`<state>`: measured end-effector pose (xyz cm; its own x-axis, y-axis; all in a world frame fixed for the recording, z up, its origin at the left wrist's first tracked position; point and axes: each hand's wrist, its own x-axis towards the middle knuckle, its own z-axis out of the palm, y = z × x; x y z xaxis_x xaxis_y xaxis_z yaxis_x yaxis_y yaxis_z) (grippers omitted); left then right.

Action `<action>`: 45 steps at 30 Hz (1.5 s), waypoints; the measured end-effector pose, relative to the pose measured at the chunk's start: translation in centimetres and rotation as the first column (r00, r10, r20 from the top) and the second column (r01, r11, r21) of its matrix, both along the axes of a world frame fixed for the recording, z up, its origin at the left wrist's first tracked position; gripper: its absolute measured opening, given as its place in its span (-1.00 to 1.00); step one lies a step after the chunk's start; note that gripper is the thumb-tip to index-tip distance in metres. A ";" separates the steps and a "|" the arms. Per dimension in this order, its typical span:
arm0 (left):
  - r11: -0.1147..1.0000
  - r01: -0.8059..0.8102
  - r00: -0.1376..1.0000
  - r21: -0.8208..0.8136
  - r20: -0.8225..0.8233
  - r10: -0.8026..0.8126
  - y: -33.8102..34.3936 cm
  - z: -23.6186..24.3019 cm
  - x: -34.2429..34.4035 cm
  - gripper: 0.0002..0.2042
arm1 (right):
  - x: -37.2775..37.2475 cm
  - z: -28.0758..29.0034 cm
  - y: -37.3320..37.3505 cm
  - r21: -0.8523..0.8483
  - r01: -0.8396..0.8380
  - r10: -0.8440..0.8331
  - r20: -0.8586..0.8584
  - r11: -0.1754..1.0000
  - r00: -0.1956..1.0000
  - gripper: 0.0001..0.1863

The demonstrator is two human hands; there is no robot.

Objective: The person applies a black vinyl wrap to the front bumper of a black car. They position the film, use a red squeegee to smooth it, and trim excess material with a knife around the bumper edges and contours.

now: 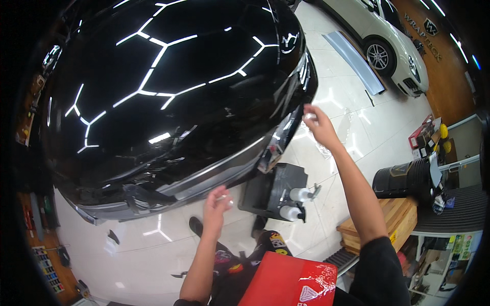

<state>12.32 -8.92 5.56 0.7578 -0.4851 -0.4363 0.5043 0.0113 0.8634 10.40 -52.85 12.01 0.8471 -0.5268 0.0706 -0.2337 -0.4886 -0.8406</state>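
Observation:
A glossy black car hood [168, 112] fills the upper left, with ceiling lights mirrored in it. Wrinkled, shiny clear film [145, 196] seems to lie along its front edge. My left hand [217, 209] is just off that edge, fingers curled together. Further right, my right hand [319, 125] is raised beside the car's front corner, close to the headlight [278, 135], its fingers also closed. A small pale, shiny patch shows at each hand's fingers; what it is I cannot make out.
Below the bumper stands a black caddy [275, 186] with two white spray bottles [301, 194]. A red, shiny-surfaced item [286, 280] is against my body. To the right are a wooden crate [380, 219], a black drum [403, 178], a grey panel [352, 61] and a white car [388, 41].

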 end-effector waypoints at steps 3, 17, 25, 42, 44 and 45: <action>0.970 -0.237 0.964 -0.056 -0.141 0.227 -4.1 -0.9 -0.9 -0.59 | 5.8 -1.5 -8.0 0.068 0.091 -0.092 0.007 0.994 0.996 -0.44; 0.966 -0.249 0.966 -0.061 0.048 0.252 -8.4 -2.0 -2.8 -0.56 | 14.0 -4.5 -11.1 0.165 -0.034 -0.017 0.297 0.986 0.955 -0.62; 0.825 -0.545 0.838 -0.149 -0.087 0.538 -17.0 -4.3 -0.2 -0.66 | 14.1 -6.7 -14.9 0.248 -0.139 0.072 0.262 0.959 0.962 -0.82; 0.781 -0.546 0.837 -0.304 -0.243 0.491 -16.8 -3.9 -0.6 -0.68 | 12.9 -8.4 -14.8 0.292 -0.142 0.059 0.277 0.946 0.959 -0.72; 0.782 -0.541 0.841 -0.310 -0.202 0.502 -16.4 -4.3 -1.2 -0.70 | 12.9 -7.2 -13.1 0.328 0.017 -0.080 0.178 0.945 0.981 -0.73; 0.837 -0.465 0.885 -0.289 -0.163 0.436 -16.3 -5.4 -2.0 -0.73 | 13.0 -6.3 -14.7 0.294 0.037 -0.090 0.171 0.955 0.981 -0.73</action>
<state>10.36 -25.21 0.13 0.8920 -0.2202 -0.3948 0.4499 0.5159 0.7290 23.44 -67.57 5.69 0.7984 -0.5995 0.0563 -0.0879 -0.2086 -0.9741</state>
